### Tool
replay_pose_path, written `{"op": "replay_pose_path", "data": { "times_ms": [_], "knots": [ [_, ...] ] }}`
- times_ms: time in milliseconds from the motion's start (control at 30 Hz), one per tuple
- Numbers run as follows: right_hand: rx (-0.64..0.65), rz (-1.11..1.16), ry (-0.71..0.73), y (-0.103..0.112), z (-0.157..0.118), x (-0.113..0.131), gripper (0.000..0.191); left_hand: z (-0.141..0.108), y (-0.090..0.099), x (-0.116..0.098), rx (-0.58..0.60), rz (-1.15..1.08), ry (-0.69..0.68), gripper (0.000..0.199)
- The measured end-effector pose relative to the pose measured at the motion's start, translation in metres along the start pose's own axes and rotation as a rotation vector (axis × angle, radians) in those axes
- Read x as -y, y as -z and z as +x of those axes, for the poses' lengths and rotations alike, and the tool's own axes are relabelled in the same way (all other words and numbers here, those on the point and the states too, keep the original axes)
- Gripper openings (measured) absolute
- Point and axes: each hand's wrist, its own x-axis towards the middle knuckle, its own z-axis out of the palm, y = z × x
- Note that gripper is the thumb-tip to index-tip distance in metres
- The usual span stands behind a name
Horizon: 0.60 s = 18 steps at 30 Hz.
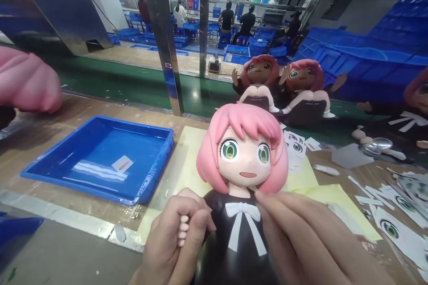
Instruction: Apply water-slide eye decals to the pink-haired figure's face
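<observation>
A pink-haired figure (247, 156) in a black dress with a white bow (242, 209) stands upright in front of me. Its green eyes and open mouth face me. My left hand (177, 236) is closed around the figure's arm at one side, and the figure's small pale fingers (183, 230) poke out between mine. On the other side, my right hand (310, 236) presses its fingers together against the figure's shoulder, by the hair tips. The part of the figure beneath that hand is hidden.
A blue tray (143, 193) of water, with a small paper decal (122, 164) in it, is at left. Eye decals (389, 229), a spoon (381, 143) and a yellow sheet (327, 191) lie at right. Two similar figures (261, 73) sit behind a metal post (169, 53). People work far back.
</observation>
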Motion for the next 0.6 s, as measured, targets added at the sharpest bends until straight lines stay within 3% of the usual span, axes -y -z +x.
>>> {"op": "replay_pose_path", "data": {
  "times_ms": [67, 233, 600],
  "knots": [
    [0.022, -0.076, -0.01, -0.014, 0.009, 0.011, 0.02, 0.0, 0.001, 0.002, 0.015, -0.006, -0.035, 0.016],
    [0.007, -0.078, 0.016, -0.035, 0.017, -0.001, 0.017, 0.002, 0.003, 0.002, 0.05, 0.012, -0.086, 0.014],
    [0.02, -0.114, 0.054, -0.037, 0.013, -0.003, 0.026, 0.002, -0.001, -0.002, 0.018, -0.008, -0.045, 0.011]
  ]
}}
